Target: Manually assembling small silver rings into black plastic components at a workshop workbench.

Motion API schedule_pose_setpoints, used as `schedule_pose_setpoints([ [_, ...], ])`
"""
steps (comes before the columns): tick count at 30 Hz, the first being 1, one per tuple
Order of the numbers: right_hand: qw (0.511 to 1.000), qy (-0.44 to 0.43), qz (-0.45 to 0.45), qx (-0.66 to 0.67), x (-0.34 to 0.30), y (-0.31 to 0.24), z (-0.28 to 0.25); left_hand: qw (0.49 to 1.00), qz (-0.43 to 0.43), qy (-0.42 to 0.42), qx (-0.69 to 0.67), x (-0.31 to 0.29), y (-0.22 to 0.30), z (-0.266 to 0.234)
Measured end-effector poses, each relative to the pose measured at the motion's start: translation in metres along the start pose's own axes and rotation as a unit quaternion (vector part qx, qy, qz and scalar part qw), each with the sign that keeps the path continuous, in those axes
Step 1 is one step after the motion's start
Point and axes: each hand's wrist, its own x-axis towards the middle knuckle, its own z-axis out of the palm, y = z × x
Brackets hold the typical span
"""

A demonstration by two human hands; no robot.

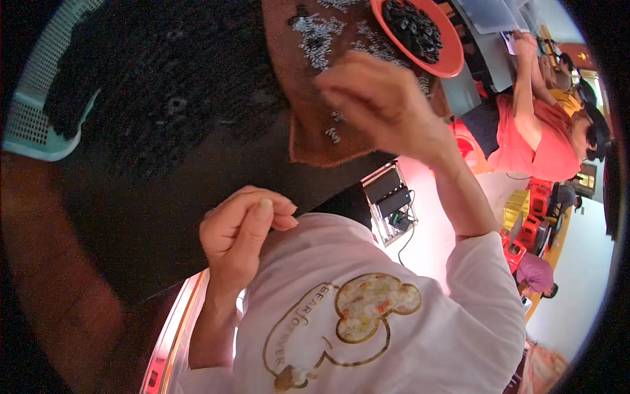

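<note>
My left hand (239, 230) is closed near the table's front edge, its thumb pressed against the curled fingers. Whatever may lie in that grip is hidden. Over a brown cloth (312, 141) my right hand (390, 105) is raised, fingers bent inward and drawn together, slightly smeared by motion. Anything between its fingertips is too small or blurred to make out. Small silvery coiled-looking pieces (317, 39) lie scattered on the cloth, beyond and beside the right hand. Left of the cloth spreads a large heap of small black parts (177, 79).
A red-orange bowl (451, 62) of black pieces stands at the far right of the cloth. At the left, a pale green basket (39, 141) borders the heap. Beyond my right arm are a person in a coral shirt (531, 134), red stools (539, 197) and a black device on a metal frame (392, 200).
</note>
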Motion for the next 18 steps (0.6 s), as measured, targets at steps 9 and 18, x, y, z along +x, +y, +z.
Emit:
schedule_pose_setpoints([
  [9,0.995,-0.052,-0.057,-0.057,0.069,-0.031,0.076,0.999,0.038,-0.011,0.006,0.001,0.004,-0.008],
  [18,0.984,-0.098,-0.103,-0.103,0.073,-0.044,0.085,0.998,0.060,-0.030,0.014,-0.001,0.006,-0.021],
])
